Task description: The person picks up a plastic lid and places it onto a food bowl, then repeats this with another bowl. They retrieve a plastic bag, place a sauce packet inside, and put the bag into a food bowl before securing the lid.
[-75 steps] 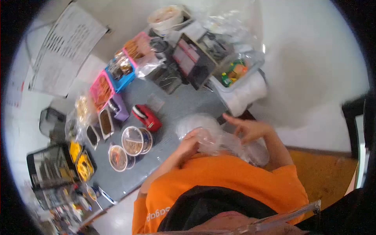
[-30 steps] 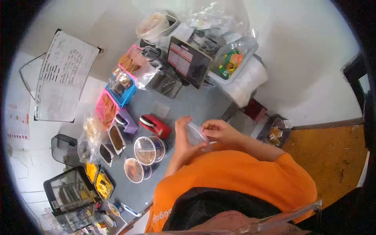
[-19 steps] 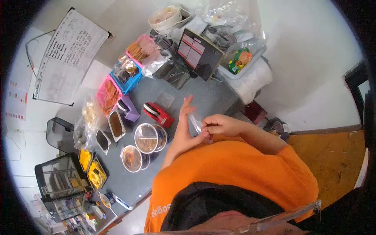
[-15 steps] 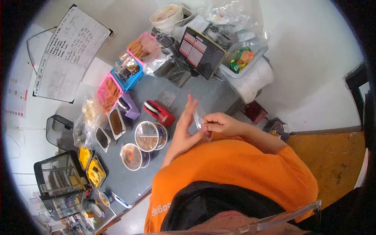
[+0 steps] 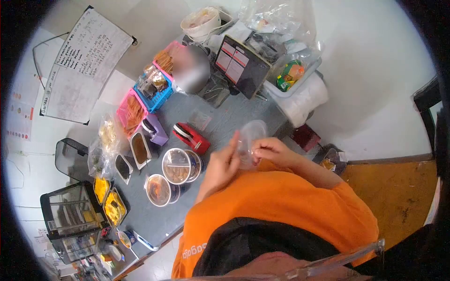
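Observation:
Both of my hands are at a clear plastic bag close to my orange shirt, at the table's front edge. My left hand is at the bag's left side, its fingers partly blurred and pressed against the plastic. My right hand pinches the bag's right side with curled fingers. Left of my hands stand lidded cups, one clear-lidded cup on the grey table and another nearer the front edge. A red tape dispenser lies beyond them.
A tablet stands at the back of the table. Along the left are a purple dispenser, metal containers, a pink basket, a blue basket and trays of yellow food. A grey bin sits at the back right.
The clear plastic between my hands has spread out wider. My left hand has lowered and its fingers have curled in; my right hand has shifted slightly right.

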`<state>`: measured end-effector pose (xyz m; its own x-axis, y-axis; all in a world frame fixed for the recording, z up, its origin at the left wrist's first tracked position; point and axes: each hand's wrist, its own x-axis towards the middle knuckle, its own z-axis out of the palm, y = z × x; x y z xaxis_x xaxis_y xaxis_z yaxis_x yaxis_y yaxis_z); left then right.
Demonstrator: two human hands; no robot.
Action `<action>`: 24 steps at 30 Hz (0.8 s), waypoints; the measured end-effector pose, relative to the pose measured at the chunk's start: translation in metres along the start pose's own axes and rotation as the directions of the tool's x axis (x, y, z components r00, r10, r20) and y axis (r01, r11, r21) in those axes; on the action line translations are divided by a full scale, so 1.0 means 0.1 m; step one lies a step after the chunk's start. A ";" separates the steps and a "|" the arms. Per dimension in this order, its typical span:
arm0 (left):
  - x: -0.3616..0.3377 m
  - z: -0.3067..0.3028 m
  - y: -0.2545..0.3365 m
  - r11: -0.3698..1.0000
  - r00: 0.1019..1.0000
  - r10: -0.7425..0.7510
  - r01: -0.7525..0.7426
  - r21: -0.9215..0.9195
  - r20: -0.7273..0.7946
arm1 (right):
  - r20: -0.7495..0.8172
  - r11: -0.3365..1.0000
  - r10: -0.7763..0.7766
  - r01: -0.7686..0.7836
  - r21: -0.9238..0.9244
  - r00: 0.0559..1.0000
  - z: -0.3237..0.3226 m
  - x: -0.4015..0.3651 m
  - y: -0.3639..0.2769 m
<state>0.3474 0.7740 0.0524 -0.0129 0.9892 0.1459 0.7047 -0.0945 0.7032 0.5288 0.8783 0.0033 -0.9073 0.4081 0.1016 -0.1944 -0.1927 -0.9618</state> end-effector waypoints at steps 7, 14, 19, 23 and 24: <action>0.07 0.15 -0.60 0.711 0.901 -0.409 0.214 -0.670 -0.146 | -0.209 0.993 -0.119 0.114 -0.036 0.971 -0.46 -0.22 -0.22; 0.73 0.05 -0.58 0.461 0.840 -0.538 0.217 -0.861 -0.077 | -0.636 0.934 -0.245 0.355 0.050 0.732 -0.80 -0.60 -0.64; 2.01 -0.03 -0.40 0.457 0.921 -0.380 0.106 -0.883 -0.086 | -0.708 0.906 -0.230 0.412 0.096 0.668 -0.93 -0.83 -0.46; 2.51 0.08 -0.31 0.330 0.953 -0.302 0.138 -0.934 0.034 | -0.719 0.920 -0.177 0.373 0.123 0.673 -0.84 -0.84 -0.36; 2.55 0.17 -0.30 0.436 0.952 -0.306 0.135 -0.890 -0.005 | -0.707 0.922 -0.159 0.360 0.144 0.689 -0.81 -0.82 -0.37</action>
<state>0.3352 1.0314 0.0568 -0.2315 0.9701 -0.0728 -0.3258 -0.0068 0.9454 0.6407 0.9242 0.0097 -0.3311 0.9426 0.0430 -0.5591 -0.1593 -0.8137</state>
